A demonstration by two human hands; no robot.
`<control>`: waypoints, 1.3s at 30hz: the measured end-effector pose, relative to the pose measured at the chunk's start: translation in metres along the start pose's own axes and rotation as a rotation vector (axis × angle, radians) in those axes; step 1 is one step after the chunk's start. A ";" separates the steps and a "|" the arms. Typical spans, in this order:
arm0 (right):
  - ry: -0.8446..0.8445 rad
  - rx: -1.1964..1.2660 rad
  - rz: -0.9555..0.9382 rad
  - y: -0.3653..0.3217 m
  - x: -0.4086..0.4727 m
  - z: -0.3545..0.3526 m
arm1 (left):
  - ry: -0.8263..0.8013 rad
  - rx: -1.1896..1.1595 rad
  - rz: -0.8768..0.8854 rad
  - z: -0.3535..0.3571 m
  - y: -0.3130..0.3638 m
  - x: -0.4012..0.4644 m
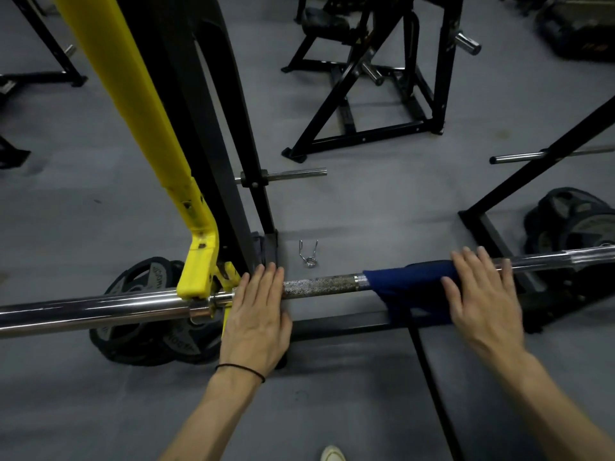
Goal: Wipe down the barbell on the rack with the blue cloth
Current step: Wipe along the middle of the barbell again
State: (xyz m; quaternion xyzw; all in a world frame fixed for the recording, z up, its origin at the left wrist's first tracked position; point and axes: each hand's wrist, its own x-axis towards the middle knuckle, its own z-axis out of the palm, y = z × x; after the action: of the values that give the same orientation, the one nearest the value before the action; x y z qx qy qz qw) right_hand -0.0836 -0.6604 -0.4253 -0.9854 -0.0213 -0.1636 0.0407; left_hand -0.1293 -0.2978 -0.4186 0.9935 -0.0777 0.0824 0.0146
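Grey gym floor point(382, 201), black frames around. The barbell point(319, 285) sits on the yellow rack point(196, 277); left hand point(256, 314) flat on it, right hand point(479, 291) flat, pressing the cloth point(409, 284) draped over it.

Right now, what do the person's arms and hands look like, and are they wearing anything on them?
Both forearms are bare, with no sleeves in view. The left hand has a thin black elastic band looped round its wrist. The right hand shows no band, watch or glove, and no rings are visible on either hand. The right hand is slightly blurred.
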 end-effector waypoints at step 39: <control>-0.018 0.193 -0.448 -0.119 0.009 0.019 | -0.658 -0.040 -0.090 -0.031 -0.008 0.089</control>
State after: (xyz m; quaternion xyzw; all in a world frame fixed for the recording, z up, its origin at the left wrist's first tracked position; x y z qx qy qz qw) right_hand -0.0761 -0.5403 -0.4315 -0.9492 -0.2550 -0.1568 0.0970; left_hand -0.0460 -0.3021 -0.3738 0.9688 -0.0358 -0.2451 0.0121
